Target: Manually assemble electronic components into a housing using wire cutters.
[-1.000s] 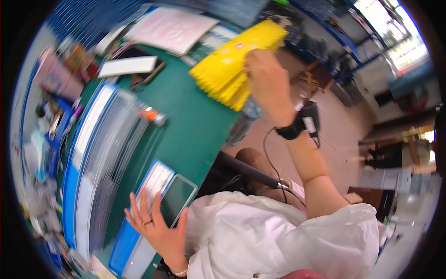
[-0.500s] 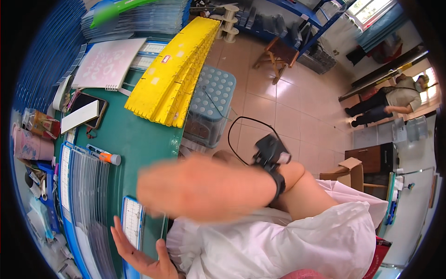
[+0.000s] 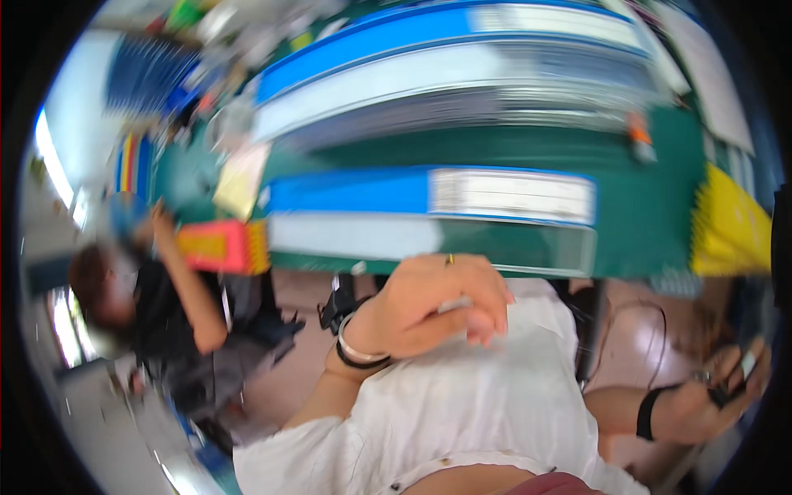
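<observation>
In front of my chest my left hand (image 3: 445,301) is closed, fingers curled toward the thumb. A small pale spot shows between them, too blurred to name. This hand is just short of the table's near edge, closest to a flat clear plastic piece with a blue strip (image 3: 351,190) and a white ruled panel (image 3: 511,195). My right hand (image 3: 718,400) is out at the far right, away from the table, smeared by motion. Its fingers are partly lost near the picture's rim, and whether it holds anything is unclear.
A stack of blue-edged clear plastic pieces (image 3: 379,54) lies farther back on the green table (image 3: 652,186). An orange-capped tube (image 3: 639,136) is beside it, yellow toothed pieces (image 3: 730,227) at right. At left, a co-worker (image 3: 177,305) sits near a red-and-yellow pack (image 3: 219,246).
The view has swung left, bringing the co-worker and the table's front into sight. My right hand has gone from mid-view to the far right; my left, spread before, is now closed at my chest.
</observation>
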`<state>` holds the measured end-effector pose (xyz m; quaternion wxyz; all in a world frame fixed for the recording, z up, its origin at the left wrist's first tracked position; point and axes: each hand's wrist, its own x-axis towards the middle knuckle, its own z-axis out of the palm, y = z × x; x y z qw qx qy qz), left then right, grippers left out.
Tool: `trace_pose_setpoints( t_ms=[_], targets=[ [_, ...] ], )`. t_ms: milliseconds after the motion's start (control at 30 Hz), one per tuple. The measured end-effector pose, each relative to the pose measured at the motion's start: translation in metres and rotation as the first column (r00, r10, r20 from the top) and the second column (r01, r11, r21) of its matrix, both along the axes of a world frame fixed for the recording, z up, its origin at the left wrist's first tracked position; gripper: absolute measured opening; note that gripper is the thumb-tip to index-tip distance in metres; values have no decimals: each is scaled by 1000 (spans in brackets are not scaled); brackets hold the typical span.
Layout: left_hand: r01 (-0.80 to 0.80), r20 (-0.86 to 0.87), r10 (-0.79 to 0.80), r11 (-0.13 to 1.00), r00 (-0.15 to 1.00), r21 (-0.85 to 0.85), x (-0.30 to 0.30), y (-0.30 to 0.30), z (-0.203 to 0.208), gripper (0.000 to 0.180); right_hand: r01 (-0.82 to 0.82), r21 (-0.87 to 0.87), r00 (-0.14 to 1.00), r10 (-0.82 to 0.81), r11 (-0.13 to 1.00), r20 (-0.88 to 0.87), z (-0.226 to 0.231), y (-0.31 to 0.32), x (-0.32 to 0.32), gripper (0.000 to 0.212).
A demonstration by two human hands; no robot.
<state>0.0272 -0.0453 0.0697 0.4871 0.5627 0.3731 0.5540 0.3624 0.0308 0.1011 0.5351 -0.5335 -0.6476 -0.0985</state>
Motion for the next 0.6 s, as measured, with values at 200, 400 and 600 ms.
trace_pose_setpoints(
  t_ms=[200,400,600],
  targets=[
    [-576,-288,591,805,754,144,-82,-64,-5,26,116,-111,951,-78,987,299,-56,29,3,59],
    [-724,-731,673,451,-108,522,-139,-90,-19,14,-925,-83,264,472,371,-841,-41,3,-164,29],
    [-945,-571,818,236,67,228,-153,-94,-35,23,-983,-158,183,512,91,-839,-54,-12,-190,17]
  ],
)
